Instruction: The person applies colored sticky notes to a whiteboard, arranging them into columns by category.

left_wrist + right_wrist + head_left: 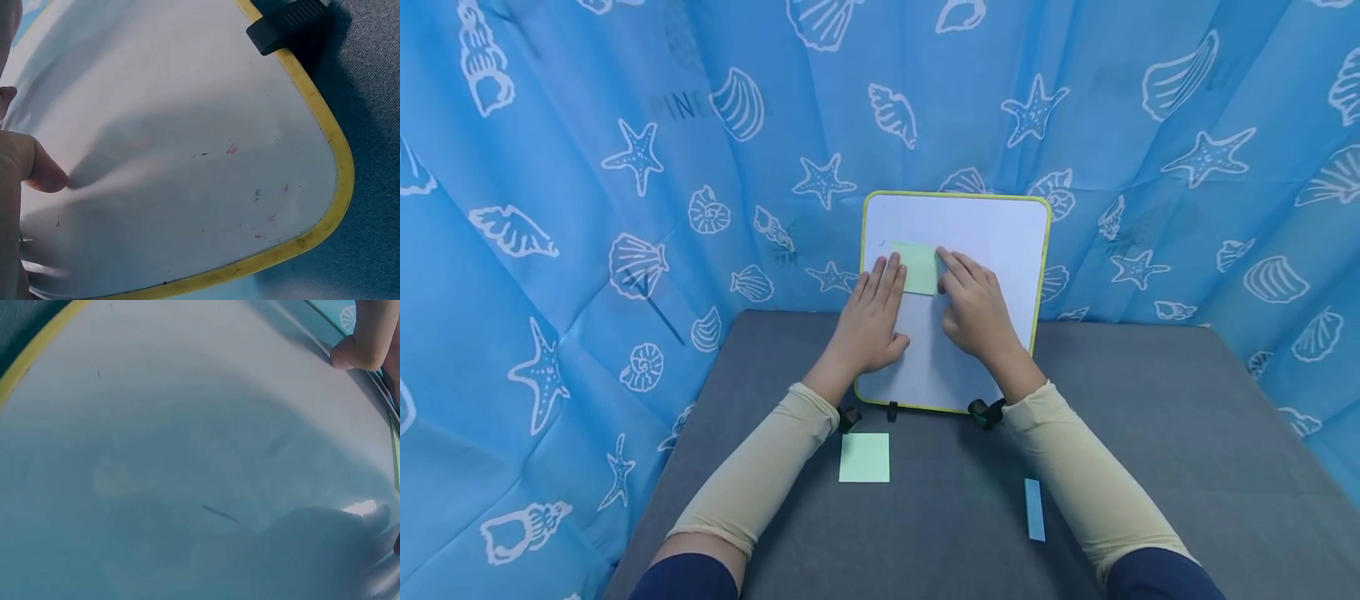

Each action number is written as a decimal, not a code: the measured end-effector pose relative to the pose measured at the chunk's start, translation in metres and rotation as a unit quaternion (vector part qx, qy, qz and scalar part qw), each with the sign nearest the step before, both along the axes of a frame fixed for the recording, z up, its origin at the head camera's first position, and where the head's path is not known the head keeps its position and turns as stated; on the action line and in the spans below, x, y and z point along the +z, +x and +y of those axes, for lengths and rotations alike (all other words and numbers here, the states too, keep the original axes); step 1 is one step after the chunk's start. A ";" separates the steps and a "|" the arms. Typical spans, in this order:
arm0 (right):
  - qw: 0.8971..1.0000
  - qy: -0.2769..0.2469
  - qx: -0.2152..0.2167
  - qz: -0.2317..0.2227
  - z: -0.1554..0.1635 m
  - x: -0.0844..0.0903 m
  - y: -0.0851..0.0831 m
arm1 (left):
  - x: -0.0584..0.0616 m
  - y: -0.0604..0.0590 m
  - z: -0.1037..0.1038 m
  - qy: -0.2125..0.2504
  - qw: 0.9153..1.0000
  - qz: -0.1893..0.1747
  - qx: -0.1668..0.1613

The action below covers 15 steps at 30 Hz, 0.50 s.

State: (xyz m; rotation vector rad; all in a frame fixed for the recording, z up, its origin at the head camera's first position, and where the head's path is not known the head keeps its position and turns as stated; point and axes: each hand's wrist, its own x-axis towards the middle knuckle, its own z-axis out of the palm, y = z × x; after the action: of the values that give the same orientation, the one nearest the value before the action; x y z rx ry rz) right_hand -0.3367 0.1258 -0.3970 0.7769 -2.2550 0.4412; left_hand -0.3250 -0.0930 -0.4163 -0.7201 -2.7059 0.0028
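A pale green sticky note (921, 268) lies on a white board with a yellow rim (992, 229), which leans upright against the curtain. My left hand (871, 321) rests on the board with its fingers straight, their tips over the note's left edge. At the note's right edge, my right hand (976, 304) touches with an outstretched index finger, and its other fingers are bent. In the left wrist view the left thumb (47, 167) meets the board's white surface. The right wrist view catches a fingertip (344, 355) of the right hand against the board.
On the grey table (1150, 433), a second green sticky note (864, 457) lies before the board, and a narrow blue strip (1034, 510) lies by the right forearm. A black clip (290, 25) grips the yellow rim. Behind hangs a blue seashell curtain (820, 108).
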 end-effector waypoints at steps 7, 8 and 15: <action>1.000 -0.014 0.008 0.003 -0.002 -0.004 0.005 | -0.001 0.004 -0.001 -0.002 1.000 -0.006 0.003; 1.000 -0.015 0.009 0.004 -0.002 -0.004 0.005 | -0.001 0.005 -0.001 0.000 1.000 -0.008 0.001; 0.999 -0.026 0.024 0.000 -0.003 -0.007 0.014 | -0.006 0.016 -0.003 0.038 0.999 -0.023 -0.024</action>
State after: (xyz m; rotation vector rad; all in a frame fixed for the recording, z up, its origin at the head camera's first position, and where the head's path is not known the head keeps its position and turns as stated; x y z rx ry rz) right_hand -0.3227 0.1227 -0.4045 0.8067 -2.2190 0.5203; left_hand -0.3090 -0.0957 -0.4220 -0.7720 -2.7138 -0.1289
